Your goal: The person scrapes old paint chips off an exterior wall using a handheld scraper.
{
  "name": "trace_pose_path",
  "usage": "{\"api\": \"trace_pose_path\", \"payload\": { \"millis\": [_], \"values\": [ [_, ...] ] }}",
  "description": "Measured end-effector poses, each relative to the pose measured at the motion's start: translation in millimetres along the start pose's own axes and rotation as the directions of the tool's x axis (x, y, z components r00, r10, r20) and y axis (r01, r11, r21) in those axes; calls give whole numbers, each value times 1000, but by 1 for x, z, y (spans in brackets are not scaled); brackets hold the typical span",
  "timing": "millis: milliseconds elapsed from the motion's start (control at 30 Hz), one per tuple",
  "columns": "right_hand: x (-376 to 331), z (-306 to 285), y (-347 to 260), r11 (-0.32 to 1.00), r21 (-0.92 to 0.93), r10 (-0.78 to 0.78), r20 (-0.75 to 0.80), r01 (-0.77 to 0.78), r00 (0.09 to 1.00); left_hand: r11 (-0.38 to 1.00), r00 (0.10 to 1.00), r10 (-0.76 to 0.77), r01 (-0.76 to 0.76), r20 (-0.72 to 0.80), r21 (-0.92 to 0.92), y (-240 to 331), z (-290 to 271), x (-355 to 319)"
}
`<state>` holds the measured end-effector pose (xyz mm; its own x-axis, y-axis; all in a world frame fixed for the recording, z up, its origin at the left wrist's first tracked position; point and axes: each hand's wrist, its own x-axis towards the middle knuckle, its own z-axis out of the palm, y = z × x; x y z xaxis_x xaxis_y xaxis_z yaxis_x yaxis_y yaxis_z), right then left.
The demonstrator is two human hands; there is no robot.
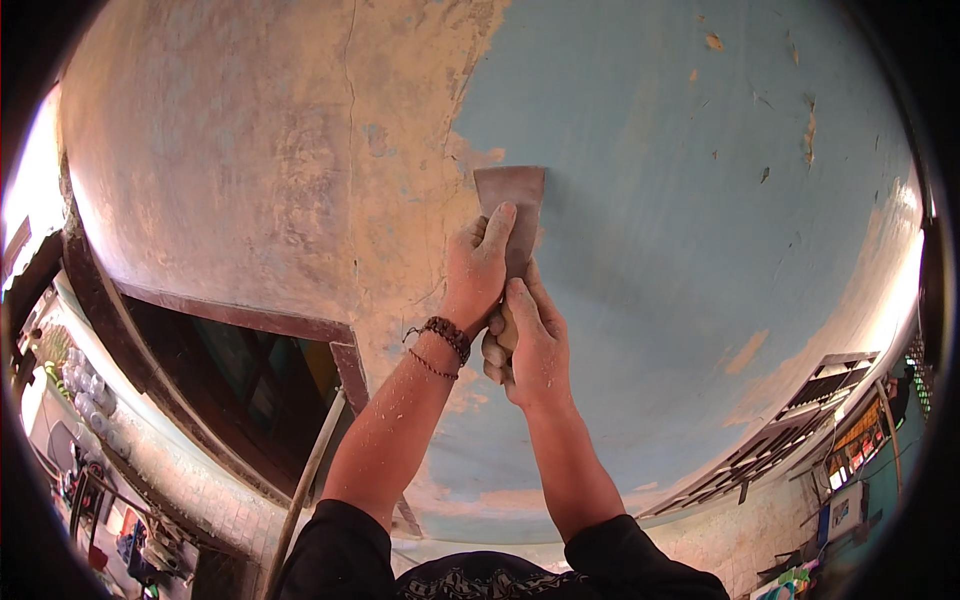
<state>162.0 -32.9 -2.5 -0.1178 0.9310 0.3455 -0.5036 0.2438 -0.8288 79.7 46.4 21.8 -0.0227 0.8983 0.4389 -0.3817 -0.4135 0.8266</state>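
Observation:
Both my hands are closed on one wide-bladed paint scraper (511, 187). My left hand (475, 268) grips it higher up, with the thumb lying along the flat metal blade. Lower down, my right hand (537, 345) wraps the handle, which the fingers mostly cover. The blade points up, its broad edge at the wall (640, 230), close to the border between blue-green paint and bare tan plaster (400, 200). Pale flecks and dust cling to my hands and forearms. A dark beaded bracelet (447, 336) circles my left wrist.
A brown-framed opening (240, 318) lies at lower left, with a wooden pole (310, 480) leaning beside it. Slatted vents (800, 410) sit at lower right. Several household items (140, 545) crowd the far lower left. A thin crack (351, 90) runs down the bare plaster.

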Motion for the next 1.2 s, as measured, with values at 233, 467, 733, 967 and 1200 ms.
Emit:
{"api": "trace_pose_path", "payload": {
  "millis": [233, 467, 733, 967, 1200],
  "values": [
    [-3, 0, 0, 999, 7, 33, -65, -32, 997, 968, 980, 184, -168, -73, 185, -15, 3, 7],
    [-10, -7, 6, 999, -26, 36, -86, -39, 996, 982, 983, 148, -134, -104, 135, -26, 6, 0],
    [-10, -6, 4, 999, 7, 40, -91, -40, 995, 987, 992, 125, -120, -36, 104, -23, 5, -2],
    [-8, -4, -9, 999, -52, 9, -111, -14, 994, 998, 998, 62, -62, 4, 3, -9, 13, -2],
    [-5, -18, -38, 959, -284, 7, -56, -23, 998, 989, 982, 107, -121, -156, -88, -9, 34, -3]
  ]
}}
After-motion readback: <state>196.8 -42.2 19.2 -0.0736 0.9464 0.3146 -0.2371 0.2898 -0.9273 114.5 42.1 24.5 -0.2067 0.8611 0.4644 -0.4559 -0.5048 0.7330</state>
